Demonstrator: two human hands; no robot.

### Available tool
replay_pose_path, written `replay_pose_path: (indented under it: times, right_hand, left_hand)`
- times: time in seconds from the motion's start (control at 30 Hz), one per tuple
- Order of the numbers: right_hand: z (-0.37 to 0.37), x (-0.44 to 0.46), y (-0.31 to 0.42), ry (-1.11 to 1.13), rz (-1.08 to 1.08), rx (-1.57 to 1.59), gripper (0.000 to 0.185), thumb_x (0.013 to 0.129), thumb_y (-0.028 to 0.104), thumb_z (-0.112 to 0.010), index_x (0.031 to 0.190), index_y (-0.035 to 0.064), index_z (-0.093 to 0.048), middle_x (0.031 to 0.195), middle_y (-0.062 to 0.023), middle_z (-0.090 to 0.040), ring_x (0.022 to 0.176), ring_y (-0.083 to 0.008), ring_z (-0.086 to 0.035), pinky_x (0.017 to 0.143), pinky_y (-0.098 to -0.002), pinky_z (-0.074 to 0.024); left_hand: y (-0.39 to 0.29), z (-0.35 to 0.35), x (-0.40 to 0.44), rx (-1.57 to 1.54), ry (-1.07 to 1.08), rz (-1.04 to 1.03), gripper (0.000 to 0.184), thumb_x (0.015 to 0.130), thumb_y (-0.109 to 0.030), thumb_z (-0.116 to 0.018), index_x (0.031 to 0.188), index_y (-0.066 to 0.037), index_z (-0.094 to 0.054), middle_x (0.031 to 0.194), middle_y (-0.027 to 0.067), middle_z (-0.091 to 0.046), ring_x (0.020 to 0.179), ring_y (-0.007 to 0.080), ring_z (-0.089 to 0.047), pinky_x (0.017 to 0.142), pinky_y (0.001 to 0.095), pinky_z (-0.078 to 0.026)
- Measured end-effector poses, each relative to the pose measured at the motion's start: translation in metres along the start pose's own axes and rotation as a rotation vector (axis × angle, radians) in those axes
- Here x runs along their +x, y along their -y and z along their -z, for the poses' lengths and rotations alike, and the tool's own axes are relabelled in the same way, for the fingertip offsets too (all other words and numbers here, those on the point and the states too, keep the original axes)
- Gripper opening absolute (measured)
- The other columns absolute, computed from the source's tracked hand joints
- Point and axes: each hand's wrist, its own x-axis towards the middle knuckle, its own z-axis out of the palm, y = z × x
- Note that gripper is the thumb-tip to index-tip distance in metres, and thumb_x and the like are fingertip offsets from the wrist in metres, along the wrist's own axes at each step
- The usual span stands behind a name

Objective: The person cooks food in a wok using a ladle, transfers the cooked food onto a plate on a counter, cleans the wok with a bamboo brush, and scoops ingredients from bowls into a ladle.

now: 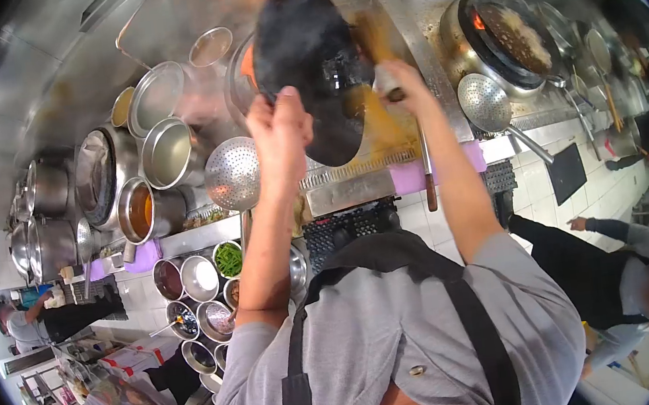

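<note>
There was the left hand (pixel 281 123), clenched on the near edge of the black wok (pixel 303 53), and the wok stood tipped steeply over the stove (pixel 351 193), smoke drifting about it! Over to the right hand (pixel 404 85): I saw it grasping a handled tool (pixel 386 82) just beside the wok, a yellowish smear around it, perhaps a brush, though the blur kept me from being sure. A skimmer (pixel 232 174) lay just left of the wok; off to the right, a second wok (pixel 518 36) held foaming brown liquid, a perforated ladle (pixel 484 103) near it.
</note>
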Motion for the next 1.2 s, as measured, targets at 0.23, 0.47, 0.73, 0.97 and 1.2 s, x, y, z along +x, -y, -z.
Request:
replay_pose_path:
  times: [0.23,0.47,0.73,0.97,1.2]
  right_hand:
    - [-0.069,-0.104,-0.053,0.331,0.304,-0.912,0.049,0.097,0.026,-0.062,0.143,0.0073,-0.054,0.114,-0.0149,-0.069,0.101,-0.0206,-0.067,0.079,-0.0338,-0.0545]
    - [0.13,-0.061,-0.082,0.043,0.218,-0.942,0.064,0.093,0.026,-0.065,0.147,0.0004,-0.045,0.116,-0.0172,-0.07,0.1,-0.0263,-0.068,0.088,-0.0364,-0.0539]
    - [0.136,-0.086,-0.174,-0.13,0.135,-1.283,0.058,0.093,0.021,-0.059,0.145,-0.0007,-0.046,0.109,-0.031,-0.066,0.098,-0.048,-0.064,0.087,-0.0527,-0.0506]
    - [0.16,-0.15,-0.204,-0.418,0.32,-1.058,0.047,0.085,0.003,-0.058,0.131,-0.0015,-0.054,0.074,-0.0202,-0.06,0.07,-0.0371,-0.064,0.068,-0.0456,-0.0521]
    - [0.097,-0.181,-0.083,-0.29,0.387,-0.842,0.032,0.091,0.003,-0.056,0.122,-0.0027,-0.055,0.072,-0.0015,-0.051,0.061,-0.0079,-0.048,0.052,-0.0273,-0.0391]
  left_hand:
    - [-0.003,0.004,-0.001,0.027,-0.001,-0.058,0.026,0.1,-0.013,-0.057,0.081,-0.01,-0.04,0.063,-0.0041,-0.039,0.046,0.0051,-0.031,0.04,0.0265,-0.021]
    - [0.021,0.104,0.024,-0.401,-0.165,0.089,0.035,0.1,-0.011,-0.052,0.069,-0.014,-0.035,0.058,-0.0039,-0.027,0.047,0.0091,-0.023,0.046,0.0295,-0.021]
    - [0.188,0.093,0.062,-0.762,-0.226,0.405,0.033,0.107,-0.016,-0.042,0.074,-0.01,-0.043,0.063,0.0034,-0.044,0.065,0.0201,-0.051,0.1,0.0459,-0.049]
    - [0.2,0.08,0.072,-0.411,-0.166,0.682,0.012,0.103,-0.016,-0.054,0.106,-0.005,-0.057,0.109,0.0131,-0.067,0.105,0.0317,-0.065,0.101,0.0482,-0.049]
    - [0.185,0.176,-0.095,0.317,0.1,0.426,0.01,0.087,-0.001,-0.072,0.091,0.0,-0.063,0.091,0.0112,-0.07,0.082,0.0178,-0.072,0.07,0.0295,-0.059]
